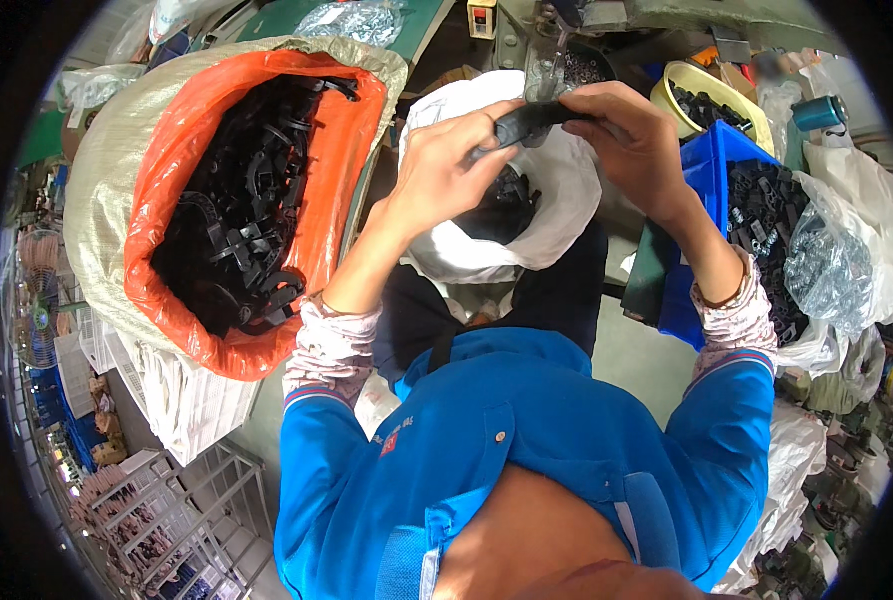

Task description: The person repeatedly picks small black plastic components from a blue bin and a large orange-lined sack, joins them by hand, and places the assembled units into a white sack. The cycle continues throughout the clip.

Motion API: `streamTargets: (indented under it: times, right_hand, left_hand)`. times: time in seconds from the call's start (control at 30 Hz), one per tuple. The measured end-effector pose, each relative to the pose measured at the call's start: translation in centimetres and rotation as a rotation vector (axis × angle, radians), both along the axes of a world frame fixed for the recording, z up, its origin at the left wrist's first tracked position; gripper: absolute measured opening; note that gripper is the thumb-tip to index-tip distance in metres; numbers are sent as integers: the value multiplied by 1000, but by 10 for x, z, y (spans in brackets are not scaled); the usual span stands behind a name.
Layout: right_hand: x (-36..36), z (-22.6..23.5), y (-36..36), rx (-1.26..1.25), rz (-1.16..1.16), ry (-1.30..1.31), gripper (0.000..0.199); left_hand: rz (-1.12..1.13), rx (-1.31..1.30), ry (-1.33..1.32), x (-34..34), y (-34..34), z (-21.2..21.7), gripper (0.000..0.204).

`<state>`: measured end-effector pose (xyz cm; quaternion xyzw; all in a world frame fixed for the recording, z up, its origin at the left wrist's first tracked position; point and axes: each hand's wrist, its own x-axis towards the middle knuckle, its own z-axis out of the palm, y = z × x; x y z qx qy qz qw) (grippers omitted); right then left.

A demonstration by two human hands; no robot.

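Observation:
A black plastic part (528, 122), curved and elongated, is held between both hands under a metal machine head (546, 75). My left hand (451, 165) pinches its left end between thumb and fingers. On the other end, my right hand (631, 130) is closed with thumb and forefinger. What exact kind of part it is I cannot make out. Below the hands stands a white sack (566, 230) with its mouth open, and similar black parts (506, 205) lie inside it.
On the left, a large woven sack with an orange liner (356, 150) holds many black plastic parts (241, 220). At the right are a blue bin (701, 165) and a yellow tub (681, 75) with small black pieces. Clear plastic bags (831, 270) lie beside the bin.

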<state>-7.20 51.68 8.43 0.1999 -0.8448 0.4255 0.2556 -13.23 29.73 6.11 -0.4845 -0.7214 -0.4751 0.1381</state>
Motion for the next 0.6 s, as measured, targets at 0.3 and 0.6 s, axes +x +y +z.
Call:
streamTargets:
  times: [0.3,0.6]
  right_hand:
    - [-7,4,-1,21,-7,127,27]
    - [-23,29,12,180,-169,202,22]
  left_hand:
    - [-20,-67,161,-16,6,16,17]
    - [-61,-118,197,-48,22,52,22]
